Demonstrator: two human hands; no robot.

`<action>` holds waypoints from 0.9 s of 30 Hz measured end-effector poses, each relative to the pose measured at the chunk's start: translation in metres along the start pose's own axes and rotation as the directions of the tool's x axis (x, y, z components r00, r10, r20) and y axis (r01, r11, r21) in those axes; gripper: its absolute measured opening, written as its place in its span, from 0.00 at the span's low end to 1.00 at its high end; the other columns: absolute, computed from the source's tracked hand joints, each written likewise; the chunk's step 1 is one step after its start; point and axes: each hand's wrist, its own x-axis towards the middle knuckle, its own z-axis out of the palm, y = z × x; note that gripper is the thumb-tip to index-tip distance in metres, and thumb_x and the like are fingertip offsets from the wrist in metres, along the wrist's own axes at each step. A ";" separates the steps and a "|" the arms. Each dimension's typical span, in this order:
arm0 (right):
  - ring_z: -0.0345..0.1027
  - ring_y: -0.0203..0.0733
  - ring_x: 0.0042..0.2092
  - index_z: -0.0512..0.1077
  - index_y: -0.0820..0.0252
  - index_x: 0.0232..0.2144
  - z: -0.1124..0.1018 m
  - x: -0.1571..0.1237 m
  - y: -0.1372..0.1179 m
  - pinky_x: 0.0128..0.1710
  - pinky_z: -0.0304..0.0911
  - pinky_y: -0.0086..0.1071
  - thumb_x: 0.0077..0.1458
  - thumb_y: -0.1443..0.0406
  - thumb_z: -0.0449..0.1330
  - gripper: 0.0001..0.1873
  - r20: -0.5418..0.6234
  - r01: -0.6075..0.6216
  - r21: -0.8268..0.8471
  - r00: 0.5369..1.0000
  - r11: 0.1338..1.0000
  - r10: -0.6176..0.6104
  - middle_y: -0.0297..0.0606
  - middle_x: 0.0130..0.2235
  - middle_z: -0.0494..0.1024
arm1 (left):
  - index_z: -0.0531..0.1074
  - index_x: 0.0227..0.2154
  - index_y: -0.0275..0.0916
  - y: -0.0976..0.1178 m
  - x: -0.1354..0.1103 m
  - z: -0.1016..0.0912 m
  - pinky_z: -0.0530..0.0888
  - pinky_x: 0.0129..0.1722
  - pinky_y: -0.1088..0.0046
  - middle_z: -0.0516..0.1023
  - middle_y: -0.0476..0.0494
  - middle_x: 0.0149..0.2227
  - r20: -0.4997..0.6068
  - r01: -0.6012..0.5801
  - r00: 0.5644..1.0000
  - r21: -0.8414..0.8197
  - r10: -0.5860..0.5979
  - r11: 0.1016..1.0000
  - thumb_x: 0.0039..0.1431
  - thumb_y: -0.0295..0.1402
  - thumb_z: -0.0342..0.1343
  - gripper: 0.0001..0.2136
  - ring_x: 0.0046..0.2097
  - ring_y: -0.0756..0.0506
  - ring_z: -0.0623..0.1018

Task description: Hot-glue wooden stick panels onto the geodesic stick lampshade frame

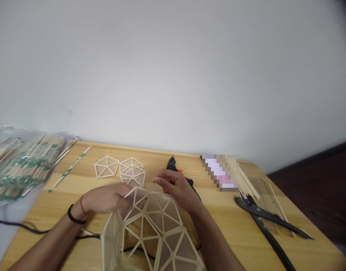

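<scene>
A dome-like frame of pale wooden sticks (162,235), built of pentagon and triangle shapes with thin sheet in some faces, stands at the front of the table. My left hand (112,199) is closed on its upper left rim, the thumb on the near side and the other fingers partly hidden behind. My right hand (175,186) hovers over the upper right rim, thumb and index fingertips pinched together; whatever they may hold is too small to make out. Just behind it lies a black glue gun (172,164) with an orange trigger, partly covered by the hand.
Pentagon stick panels (107,165) lie behind the frame. Bagged chopsticks (43,162) sit at left, beside a wrapped chopstick (71,168). A blurred-out flat object (219,173), loose sticks (249,183) and black long-handled shears (263,213) are at right. A black cable (23,227) crosses the table.
</scene>
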 end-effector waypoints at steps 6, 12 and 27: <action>0.46 0.28 0.20 0.73 0.60 0.28 -0.015 0.006 0.012 0.21 0.44 0.28 0.50 0.49 0.70 0.20 -0.154 -0.033 0.169 0.986 0.985 0.059 0.22 0.20 0.57 | 0.79 0.50 0.40 0.001 -0.007 -0.005 0.73 0.50 0.70 0.82 0.45 0.50 0.043 0.026 0.999 -0.011 -0.025 1.000 0.51 0.25 0.51 0.23 0.49 0.40 0.78; 0.62 0.31 0.25 0.79 0.61 0.35 -0.016 -0.001 0.003 0.26 0.57 0.27 0.57 0.49 0.65 0.20 0.134 -0.065 -0.024 0.989 0.998 0.068 0.30 0.25 0.71 | 0.80 0.43 0.37 -0.003 -0.005 -0.005 0.72 0.37 0.74 0.81 0.45 0.36 0.037 -0.004 0.999 0.004 0.004 1.000 0.52 0.27 0.53 0.16 0.37 0.43 0.76; 0.68 0.35 0.26 0.75 0.59 0.27 -0.007 -0.002 0.004 0.29 0.64 0.29 0.55 0.53 0.67 0.16 0.354 -0.082 -0.056 0.930 0.995 0.097 0.30 0.24 0.75 | 0.71 0.25 0.37 -0.002 -0.004 -0.002 0.59 0.25 0.76 0.61 0.51 0.24 0.060 0.106 0.992 0.040 -0.109 0.994 0.49 0.27 0.53 0.03 0.27 0.49 0.61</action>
